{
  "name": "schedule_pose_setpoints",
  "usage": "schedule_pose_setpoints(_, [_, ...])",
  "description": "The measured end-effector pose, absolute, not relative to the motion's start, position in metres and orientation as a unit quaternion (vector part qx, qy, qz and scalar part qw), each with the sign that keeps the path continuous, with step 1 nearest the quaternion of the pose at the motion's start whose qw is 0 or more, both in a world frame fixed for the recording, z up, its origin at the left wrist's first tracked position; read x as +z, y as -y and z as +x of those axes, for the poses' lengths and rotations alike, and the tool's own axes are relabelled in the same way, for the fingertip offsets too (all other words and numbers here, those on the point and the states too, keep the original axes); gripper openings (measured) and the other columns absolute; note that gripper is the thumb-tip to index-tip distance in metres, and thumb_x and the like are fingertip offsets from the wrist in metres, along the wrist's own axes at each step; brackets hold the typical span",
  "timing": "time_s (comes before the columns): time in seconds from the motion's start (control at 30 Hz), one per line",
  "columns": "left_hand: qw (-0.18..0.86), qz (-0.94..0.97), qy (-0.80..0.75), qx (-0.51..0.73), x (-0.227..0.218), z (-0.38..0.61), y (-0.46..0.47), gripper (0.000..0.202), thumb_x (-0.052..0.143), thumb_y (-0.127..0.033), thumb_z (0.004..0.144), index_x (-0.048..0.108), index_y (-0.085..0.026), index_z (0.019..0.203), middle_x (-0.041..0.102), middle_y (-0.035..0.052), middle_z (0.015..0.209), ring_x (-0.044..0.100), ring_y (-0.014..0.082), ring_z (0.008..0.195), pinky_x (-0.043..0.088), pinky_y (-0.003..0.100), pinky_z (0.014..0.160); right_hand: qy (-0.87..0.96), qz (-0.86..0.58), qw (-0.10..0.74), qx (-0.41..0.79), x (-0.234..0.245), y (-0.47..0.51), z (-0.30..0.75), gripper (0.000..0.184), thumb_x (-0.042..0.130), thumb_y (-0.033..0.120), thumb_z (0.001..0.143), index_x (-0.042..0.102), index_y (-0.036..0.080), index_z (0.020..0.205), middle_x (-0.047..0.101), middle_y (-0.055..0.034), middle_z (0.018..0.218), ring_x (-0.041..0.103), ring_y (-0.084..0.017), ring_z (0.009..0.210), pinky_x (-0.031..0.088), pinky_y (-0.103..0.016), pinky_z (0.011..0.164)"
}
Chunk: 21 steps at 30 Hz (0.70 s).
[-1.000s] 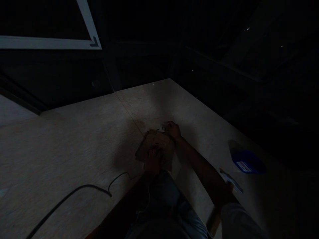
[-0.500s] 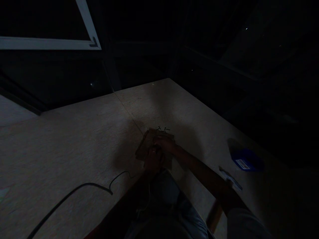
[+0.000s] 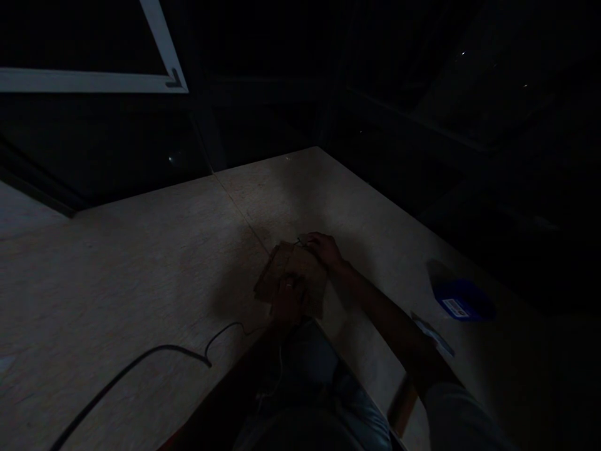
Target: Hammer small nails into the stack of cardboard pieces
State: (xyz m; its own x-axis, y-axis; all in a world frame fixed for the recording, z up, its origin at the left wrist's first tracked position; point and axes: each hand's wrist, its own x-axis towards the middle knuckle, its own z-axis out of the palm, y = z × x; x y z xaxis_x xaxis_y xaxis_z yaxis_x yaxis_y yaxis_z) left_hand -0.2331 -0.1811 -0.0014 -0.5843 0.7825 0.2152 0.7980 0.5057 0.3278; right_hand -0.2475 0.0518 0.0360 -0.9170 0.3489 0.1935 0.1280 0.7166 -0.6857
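Note:
Brown flat boards, wood or cardboard, lie stacked close in front of me on the pale surface. My left hand, with a ring on one finger, rests on the near part of the boards, fingers reaching forward over them. Past the far edge, my right hand bends its fingertips down together onto small dark thin pieces, apparently nails. The fingers hide most of these, and I cannot make out what is pinched. To the right lies a hammer with a wooden handle, partly behind my right forearm.
A blue container with a white label sits at the right. From the lower left a dark cable curves in toward my lap. The light surface ends at dark window panes, and a white window frame shows upper left. Lighting is very dim.
My right hand has moved from beside the left hand on the boards to the small dark pieces at the far edge, covering most of them. The left hand has stayed put.

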Motion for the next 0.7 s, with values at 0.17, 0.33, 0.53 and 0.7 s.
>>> schedule_pose_setpoints(0.17, [0.028,-0.454,0.869,-0.196,-0.001,-0.233,0.182,0.042,0.051,-0.038,0.096,0.061,-0.022,0.133,0.058,0.0168,0.132,0.048,0.0349,0.125,0.037,0.055,0.105,0.881,-0.260,0.174,0.354,0.017,-0.080,-0.259,0.023,0.056,0.026,0.093,0.073,0.014,0.102,0.076,-0.0077,0.090,0.072,-0.022,0.086,0.056,-0.034,0.081])
schedule_pose_setpoints(0.33, [0.030,-0.455,0.867,-0.198,-0.009,-0.233,0.182,0.041,0.048,-0.039,0.097,0.060,-0.025,0.133,0.057,0.0148,0.135,0.046,0.0340,0.129,0.038,0.055,0.105,0.866,-0.318,0.154,0.354,0.002,-0.085,-0.266,0.025,0.063,0.036,0.097,0.066,0.015,0.109,0.069,-0.0064,0.107,0.068,-0.019,0.091,0.057,-0.039,0.082])
schedule_pose_setpoints(0.53, [0.026,-0.448,0.869,-0.209,-0.009,-0.233,0.182,0.041,0.052,-0.039,0.095,0.061,-0.025,0.132,0.058,0.0146,0.132,0.047,0.0346,0.127,0.038,0.055,0.106,0.851,-0.325,0.177,0.372,0.000,-0.081,-0.270,0.019,0.067,0.033,0.088,0.073,0.017,0.096,0.075,-0.0055,0.093,0.070,-0.020,0.087,0.054,-0.034,0.081])
schedule_pose_setpoints(0.7, [0.032,-0.453,0.863,-0.220,-0.004,-0.233,0.182,0.041,0.052,-0.038,0.096,0.059,-0.024,0.134,0.058,0.0148,0.133,0.045,0.0334,0.129,0.038,0.054,0.106,0.829,-0.324,0.231,0.393,0.006,-0.075,-0.256,0.030,0.054,0.040,0.090,0.074,0.019,0.093,0.077,-0.0076,0.098,0.070,-0.022,0.094,0.052,-0.031,0.085])
